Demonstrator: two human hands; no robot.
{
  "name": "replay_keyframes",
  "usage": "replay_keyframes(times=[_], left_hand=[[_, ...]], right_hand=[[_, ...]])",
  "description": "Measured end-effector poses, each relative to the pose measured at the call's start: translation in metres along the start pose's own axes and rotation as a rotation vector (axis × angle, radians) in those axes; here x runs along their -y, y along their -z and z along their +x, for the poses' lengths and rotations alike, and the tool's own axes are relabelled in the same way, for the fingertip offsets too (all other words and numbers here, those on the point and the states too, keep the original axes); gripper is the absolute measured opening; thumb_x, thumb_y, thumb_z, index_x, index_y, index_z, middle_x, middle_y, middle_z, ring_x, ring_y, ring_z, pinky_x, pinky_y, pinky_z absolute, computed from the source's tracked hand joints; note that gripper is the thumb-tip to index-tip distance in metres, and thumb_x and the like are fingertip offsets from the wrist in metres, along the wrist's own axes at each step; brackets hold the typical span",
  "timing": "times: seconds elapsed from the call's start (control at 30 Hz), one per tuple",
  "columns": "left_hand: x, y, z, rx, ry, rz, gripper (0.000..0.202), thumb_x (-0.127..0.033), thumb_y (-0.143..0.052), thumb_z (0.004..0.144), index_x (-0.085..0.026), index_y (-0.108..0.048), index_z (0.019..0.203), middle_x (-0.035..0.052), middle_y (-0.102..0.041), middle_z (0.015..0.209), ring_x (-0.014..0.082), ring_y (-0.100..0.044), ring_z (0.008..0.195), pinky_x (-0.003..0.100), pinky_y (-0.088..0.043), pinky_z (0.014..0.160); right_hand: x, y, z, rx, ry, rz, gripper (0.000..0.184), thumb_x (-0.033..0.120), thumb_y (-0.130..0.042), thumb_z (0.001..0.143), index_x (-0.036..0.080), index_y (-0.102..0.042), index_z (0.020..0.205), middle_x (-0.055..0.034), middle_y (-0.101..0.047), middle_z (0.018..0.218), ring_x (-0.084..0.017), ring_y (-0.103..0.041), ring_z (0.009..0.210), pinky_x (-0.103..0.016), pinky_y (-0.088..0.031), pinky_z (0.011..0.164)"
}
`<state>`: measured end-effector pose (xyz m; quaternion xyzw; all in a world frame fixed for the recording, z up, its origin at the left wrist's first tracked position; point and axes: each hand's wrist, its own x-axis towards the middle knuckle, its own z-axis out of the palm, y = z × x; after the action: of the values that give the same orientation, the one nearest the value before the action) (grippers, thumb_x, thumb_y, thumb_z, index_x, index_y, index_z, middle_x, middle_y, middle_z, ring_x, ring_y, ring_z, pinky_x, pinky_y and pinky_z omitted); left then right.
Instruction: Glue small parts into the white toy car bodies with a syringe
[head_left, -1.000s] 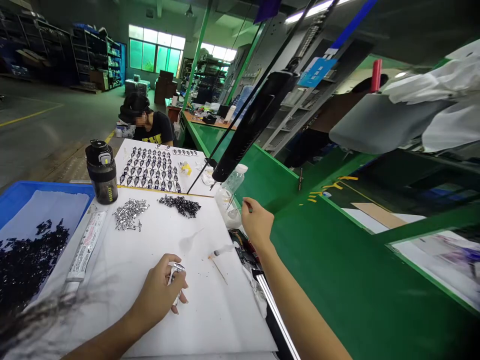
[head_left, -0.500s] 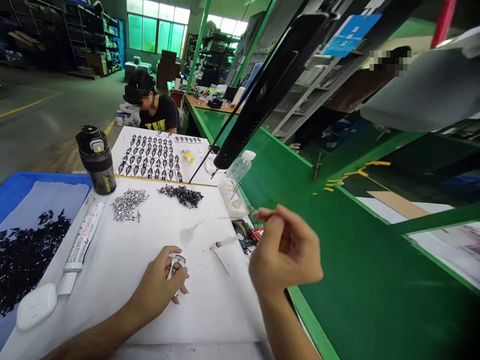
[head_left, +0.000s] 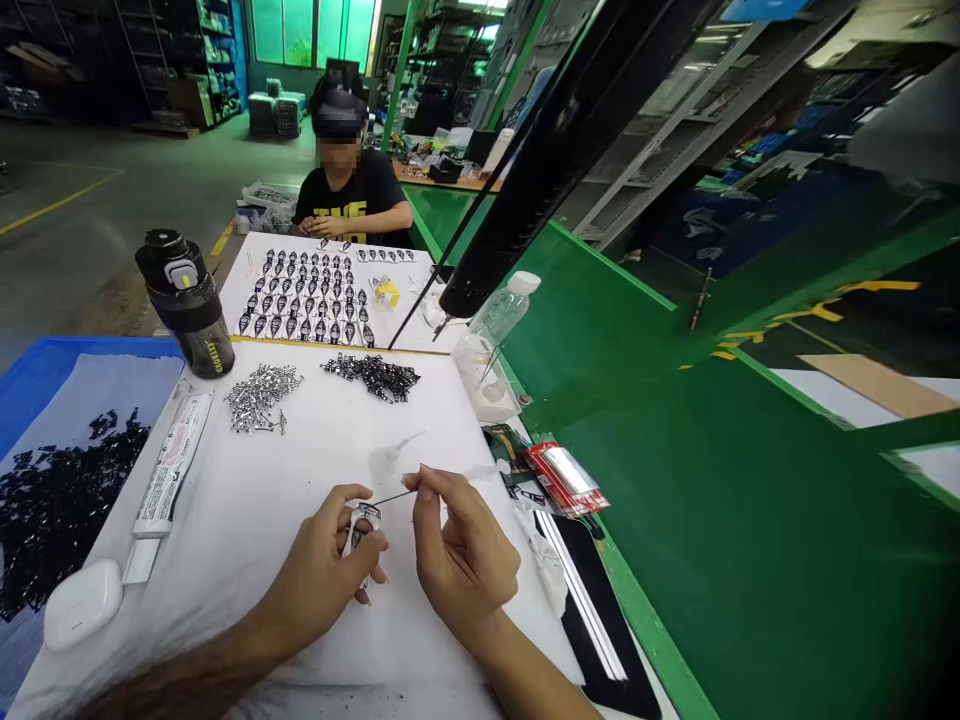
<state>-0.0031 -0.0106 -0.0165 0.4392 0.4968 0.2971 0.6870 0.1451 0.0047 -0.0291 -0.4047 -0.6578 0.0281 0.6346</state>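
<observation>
My left hand (head_left: 315,570) grips a small silver metal piece (head_left: 362,524) between fingers and thumb, low over the white board (head_left: 247,520). My right hand (head_left: 466,560) is close beside it, pinching a thin pin (head_left: 394,494) whose tip points at the silver piece. Its tip and the piece look a little apart. Farther up the board lie a heap of silver parts (head_left: 262,397) and a heap of black parts (head_left: 373,378). A tube of adhesive (head_left: 171,465) lies to the left of both hands.
A blue tray (head_left: 45,400) of black parts sits at the left, with a tumbler (head_left: 184,302) and a white earbud case (head_left: 82,603) nearby. Rows of finished pieces (head_left: 304,295) lie beyond. A co-worker (head_left: 349,200) sits opposite. A black bar (head_left: 577,130) hangs above the green bench (head_left: 675,480).
My right hand has moved left from above the bench edge to beside my left hand, with the pin pointing at the silver piece. My left hand stays about the same, and the view has tilted.
</observation>
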Motion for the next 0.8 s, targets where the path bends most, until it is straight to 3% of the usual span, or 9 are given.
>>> replay_keyframes(times=[0.2,0.6,0.7,0.8], left_hand=[[0.000,0.001,0.002,0.009,-0.002,-0.004,0.038,-0.035,-0.058,0.091,-0.023,-0.047,0.125,0.0027,-0.060,0.095,0.0173,-0.069,0.074,0.026,-0.054,0.053],[-0.003,0.000,0.001,-0.005,0.028,0.000,0.038,-0.034,-0.059,0.089,-0.023,-0.047,0.123,0.0019,-0.058,0.094,0.0165,-0.068,0.072,0.025,-0.054,0.052],[-0.003,0.000,0.002,0.003,0.016,-0.001,0.036,-0.033,-0.058,0.090,-0.022,-0.047,0.122,0.0017,-0.057,0.094,0.0159,-0.068,0.072,0.025,-0.054,0.053],[-0.002,0.001,0.002,0.008,0.023,-0.006,0.034,-0.030,-0.056,0.089,-0.022,-0.047,0.121,0.0015,-0.056,0.093,0.0159,-0.067,0.073,0.025,-0.054,0.053]], right_hand=[[0.001,0.004,0.003,-0.068,-0.007,-0.024,0.054,-0.007,-0.059,0.082,0.023,-0.064,0.126,-0.0051,-0.070,0.089,-0.019,-0.067,0.076,-0.033,-0.057,0.061],[0.000,0.005,0.005,-0.022,0.011,-0.027,0.054,-0.008,-0.060,0.080,0.022,-0.064,0.125,-0.0049,-0.070,0.090,-0.019,-0.068,0.077,-0.034,-0.056,0.061],[0.005,0.014,0.012,-0.155,0.045,-0.048,0.049,-0.005,-0.060,0.082,0.023,-0.067,0.122,-0.0045,-0.071,0.090,-0.020,-0.069,0.076,-0.035,-0.057,0.062],[-0.001,0.032,0.035,-0.378,0.028,-0.229,0.031,0.005,-0.063,0.086,0.021,-0.071,0.112,-0.0044,-0.072,0.086,-0.019,-0.070,0.071,-0.035,-0.058,0.061]])
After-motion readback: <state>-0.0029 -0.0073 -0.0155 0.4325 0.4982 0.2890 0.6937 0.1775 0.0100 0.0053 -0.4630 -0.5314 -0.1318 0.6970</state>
